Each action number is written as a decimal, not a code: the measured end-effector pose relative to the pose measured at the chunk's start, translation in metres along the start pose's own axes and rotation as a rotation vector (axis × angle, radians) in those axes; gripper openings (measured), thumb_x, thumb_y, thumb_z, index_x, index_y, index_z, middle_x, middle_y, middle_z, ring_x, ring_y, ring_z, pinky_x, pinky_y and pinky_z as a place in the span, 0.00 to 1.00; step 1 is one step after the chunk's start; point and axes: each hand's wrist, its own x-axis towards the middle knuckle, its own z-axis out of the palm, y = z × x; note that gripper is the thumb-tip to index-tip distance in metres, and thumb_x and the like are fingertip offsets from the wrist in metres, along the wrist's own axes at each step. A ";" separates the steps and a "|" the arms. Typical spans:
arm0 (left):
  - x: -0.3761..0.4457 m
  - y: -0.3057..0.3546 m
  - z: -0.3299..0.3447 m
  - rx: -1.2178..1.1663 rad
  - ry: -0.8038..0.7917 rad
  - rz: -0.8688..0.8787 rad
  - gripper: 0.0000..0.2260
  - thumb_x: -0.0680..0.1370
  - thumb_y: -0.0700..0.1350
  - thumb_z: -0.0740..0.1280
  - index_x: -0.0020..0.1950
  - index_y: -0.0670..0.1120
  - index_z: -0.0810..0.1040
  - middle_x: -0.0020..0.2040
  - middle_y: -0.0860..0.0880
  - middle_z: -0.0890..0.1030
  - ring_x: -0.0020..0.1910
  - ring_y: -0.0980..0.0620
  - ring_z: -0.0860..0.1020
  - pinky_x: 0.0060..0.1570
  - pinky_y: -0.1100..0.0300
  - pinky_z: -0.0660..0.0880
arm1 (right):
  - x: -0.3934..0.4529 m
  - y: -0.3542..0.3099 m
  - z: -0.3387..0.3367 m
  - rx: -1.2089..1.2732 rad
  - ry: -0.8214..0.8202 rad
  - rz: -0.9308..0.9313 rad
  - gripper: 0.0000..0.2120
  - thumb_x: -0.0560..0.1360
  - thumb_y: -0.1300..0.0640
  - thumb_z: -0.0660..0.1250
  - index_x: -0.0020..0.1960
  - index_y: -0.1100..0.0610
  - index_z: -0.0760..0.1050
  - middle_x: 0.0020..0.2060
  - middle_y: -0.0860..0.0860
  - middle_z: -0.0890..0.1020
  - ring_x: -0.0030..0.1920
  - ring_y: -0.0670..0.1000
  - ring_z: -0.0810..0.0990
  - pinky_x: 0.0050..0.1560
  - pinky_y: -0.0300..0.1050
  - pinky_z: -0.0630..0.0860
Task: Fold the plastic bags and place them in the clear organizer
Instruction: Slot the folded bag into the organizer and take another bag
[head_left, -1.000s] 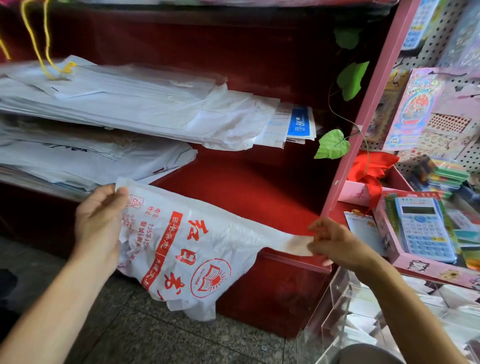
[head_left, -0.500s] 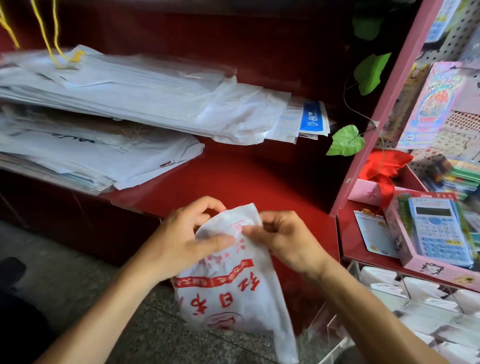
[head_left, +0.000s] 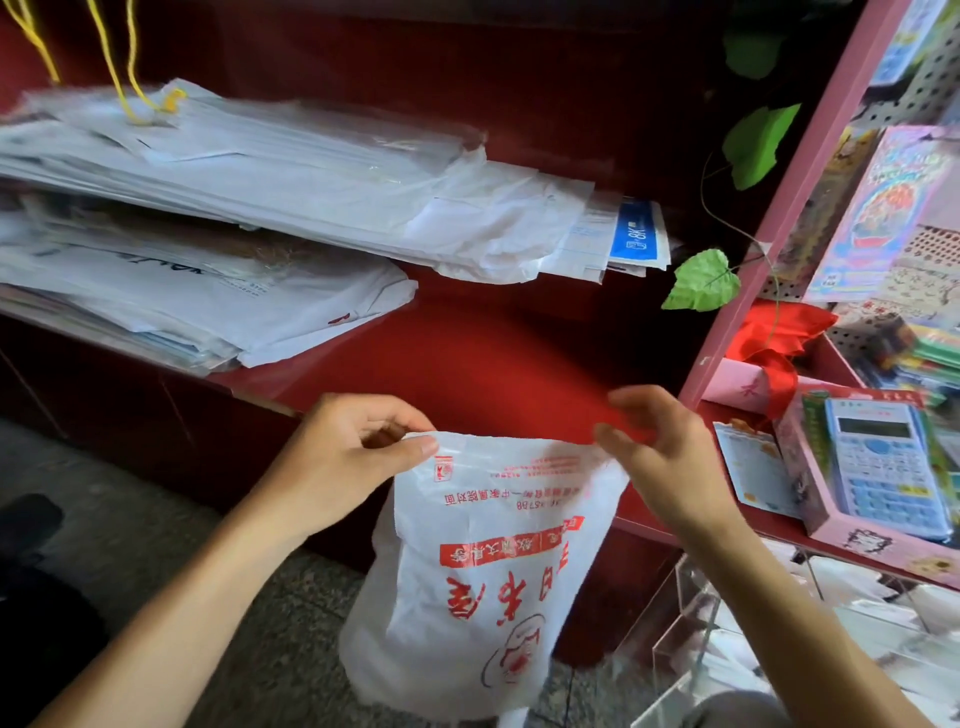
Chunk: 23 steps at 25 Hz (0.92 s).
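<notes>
A white plastic bag with red print hangs in front of the red shelf, its top edge held level. My left hand pinches the top left corner between thumb and fingers. My right hand pinches the top right corner, its other fingers spread. The rest of the bag hangs loose towards the floor. The clear organizer stands at the lower right under the counter, with white folded items in its compartments.
Stacks of white bags and paper lie on the red shelf at the left. A pink box with a calculator, a red ribbon and stationery fill the right counter. Grey stone floor lies below.
The bag was stretched wide between my hands, then gathered with both hands together. Now my hands are apart again, holding the bag by its top corners so it hangs lengthwise.
</notes>
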 end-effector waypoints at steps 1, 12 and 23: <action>-0.001 0.004 0.005 -0.003 -0.001 0.028 0.07 0.73 0.37 0.75 0.39 0.50 0.85 0.40 0.50 0.86 0.42 0.50 0.83 0.46 0.61 0.77 | -0.004 -0.010 0.005 0.003 -0.083 -0.147 0.12 0.73 0.53 0.75 0.55 0.50 0.79 0.48 0.42 0.83 0.50 0.41 0.80 0.49 0.33 0.73; 0.002 -0.005 -0.003 0.011 0.064 -0.024 0.16 0.67 0.63 0.67 0.47 0.56 0.83 0.46 0.55 0.84 0.49 0.57 0.81 0.49 0.60 0.77 | 0.001 -0.015 -0.001 0.634 -0.252 -0.051 0.07 0.73 0.56 0.72 0.44 0.61 0.80 0.36 0.60 0.82 0.35 0.54 0.80 0.37 0.47 0.77; -0.006 -0.007 0.000 -0.297 -0.183 -0.071 0.34 0.67 0.33 0.70 0.64 0.65 0.74 0.63 0.57 0.79 0.58 0.52 0.81 0.54 0.51 0.80 | 0.012 0.024 -0.041 1.004 -0.098 0.135 0.19 0.61 0.42 0.81 0.41 0.52 0.78 0.37 0.50 0.81 0.36 0.50 0.78 0.41 0.47 0.74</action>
